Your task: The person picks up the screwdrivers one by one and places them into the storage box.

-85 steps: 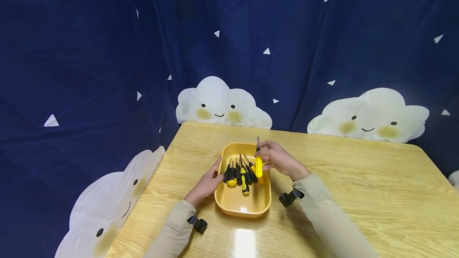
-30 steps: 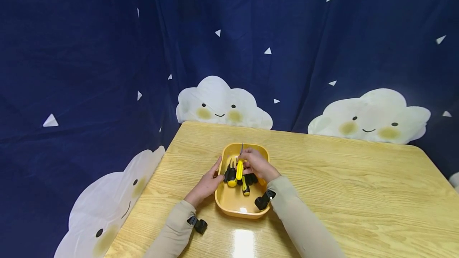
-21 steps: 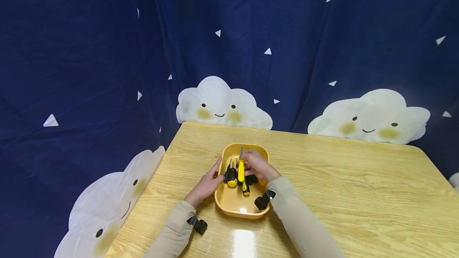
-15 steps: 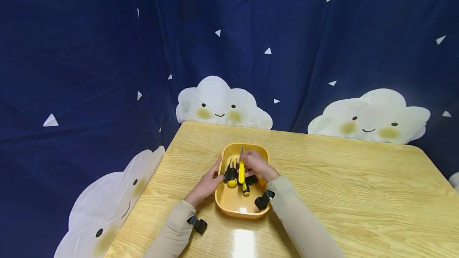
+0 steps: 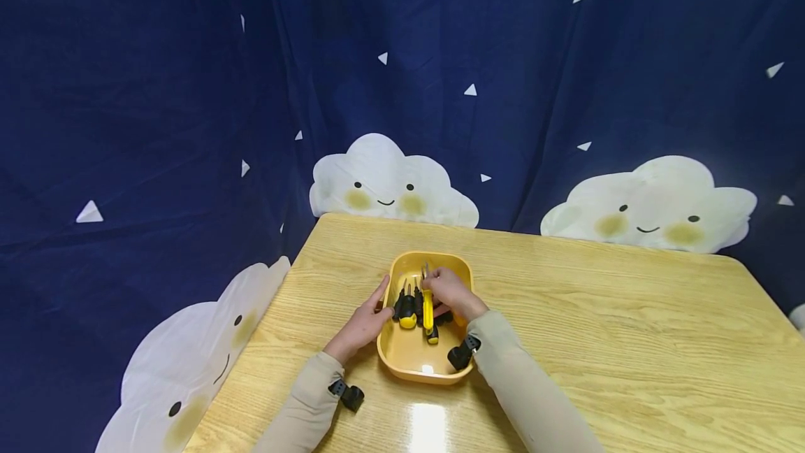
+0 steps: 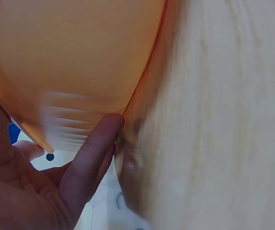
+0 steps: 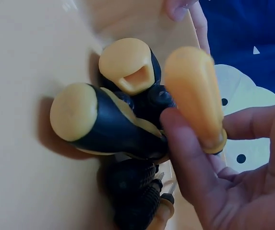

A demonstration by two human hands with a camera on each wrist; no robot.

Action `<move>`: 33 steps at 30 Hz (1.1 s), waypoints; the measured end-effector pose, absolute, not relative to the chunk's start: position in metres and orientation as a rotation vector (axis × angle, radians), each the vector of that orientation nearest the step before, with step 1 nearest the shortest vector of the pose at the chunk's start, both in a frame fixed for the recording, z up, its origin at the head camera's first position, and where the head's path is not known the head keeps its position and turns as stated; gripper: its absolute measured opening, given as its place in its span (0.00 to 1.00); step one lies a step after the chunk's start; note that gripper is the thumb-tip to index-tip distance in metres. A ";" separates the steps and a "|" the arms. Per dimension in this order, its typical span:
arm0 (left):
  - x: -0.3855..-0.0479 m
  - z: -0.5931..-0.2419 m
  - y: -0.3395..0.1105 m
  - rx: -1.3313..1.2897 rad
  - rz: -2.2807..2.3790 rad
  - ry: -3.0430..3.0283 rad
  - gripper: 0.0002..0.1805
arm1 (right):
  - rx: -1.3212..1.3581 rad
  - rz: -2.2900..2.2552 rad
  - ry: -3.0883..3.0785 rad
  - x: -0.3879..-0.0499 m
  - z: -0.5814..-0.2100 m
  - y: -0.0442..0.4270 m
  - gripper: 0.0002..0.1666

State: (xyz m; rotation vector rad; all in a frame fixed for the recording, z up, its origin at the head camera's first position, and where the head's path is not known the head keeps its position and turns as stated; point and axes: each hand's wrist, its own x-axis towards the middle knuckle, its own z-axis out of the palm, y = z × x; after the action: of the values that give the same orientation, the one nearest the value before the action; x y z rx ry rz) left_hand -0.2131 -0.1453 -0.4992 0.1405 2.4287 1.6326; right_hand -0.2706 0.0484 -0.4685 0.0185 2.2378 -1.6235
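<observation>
My right hand [image 5: 449, 289] pinches a screwdriver [image 5: 428, 312] with a yellow handle, inside a yellow-orange plastic bin [image 5: 411, 365]. Its shaft points away, towards the far end of the bin. In the right wrist view that yellow handle [image 7: 192, 86] is between thumb and fingers, over other screwdrivers. A black-and-yellow screwdriver [image 7: 111, 120] lies below it, partly hidden by my hand in the head view. Left of it is a stubby black-and-yellow screwdriver [image 5: 407, 317]. My left hand [image 5: 361, 327] grips the bin's left side, thumb over the rim, fingers against the outer wall [image 6: 70, 115].
The bin stands on a wooden table [image 5: 604, 313]. Several black-handled screwdrivers [image 7: 132, 191] lie grouped in the bin, some behind my right hand. A dark blue curtain [image 5: 402, 54] with white clouds hangs behind the table.
My right hand has carried the yellow-handled screwdriver leftward from the bin's right side, then slightly lower and back to the right over the other screwdrivers. My left hand stays on the bin.
</observation>
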 end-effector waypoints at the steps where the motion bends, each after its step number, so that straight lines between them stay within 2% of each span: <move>1: -0.213 -0.500 -0.145 0.138 1.638 2.427 0.38 | 0.017 -1.610 2.251 -0.270 -0.468 0.048 0.12; 22: -0.216 -0.504 -0.147 0.134 1.660 2.406 0.38 | 0.031 -1.538 2.322 -0.267 -0.467 0.047 0.07; 31: -0.193 -0.460 -0.143 0.160 1.688 2.364 0.37 | 0.061 -1.514 2.353 -0.267 -0.463 0.046 0.09; 33: -0.196 -0.468 -0.144 0.152 1.690 2.363 0.37 | 0.057 -1.511 2.358 -0.266 -0.463 0.047 0.09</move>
State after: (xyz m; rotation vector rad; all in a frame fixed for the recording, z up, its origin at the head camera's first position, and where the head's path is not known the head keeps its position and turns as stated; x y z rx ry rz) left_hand -0.1962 -0.1440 -0.4679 0.1521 2.3627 1.6895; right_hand -0.2664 0.0467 -0.4628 0.0574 2.3580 -1.5111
